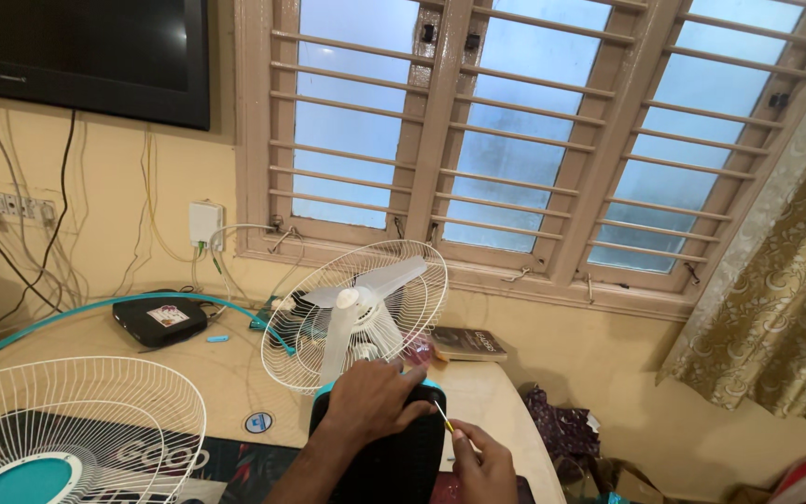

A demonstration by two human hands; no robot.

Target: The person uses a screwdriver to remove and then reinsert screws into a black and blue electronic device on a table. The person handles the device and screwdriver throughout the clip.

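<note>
Head view: left hand (pixel 370 401) clasped over the top of the black motor housing (pixel 394 457) of a table fan, fingers curled around its upper edge. Right hand (pixel 485 464) just beside it, pinching a thin yellow-handled screwdriver (pixel 442 416), tip set against the housing near the left fingertips. Directly beyond the left hand, white fan blades (pixel 358 313) inside the rear wire guard (pixel 356 313), facing the window. Far left of the hands, the detached front guard (pixel 67 425) with teal centre lying flat on the cream table (pixel 226 373). Beyond it, a teal hoop (pixel 95 306) and a black box (pixel 160 319); a dark book (pixel 470 343) above the right hand. Behind: barred window (pixel 534 140), yellow wall with cables, dark screen (pixel 86 56), patterned curtain (pixel 785 280) at right.
</note>
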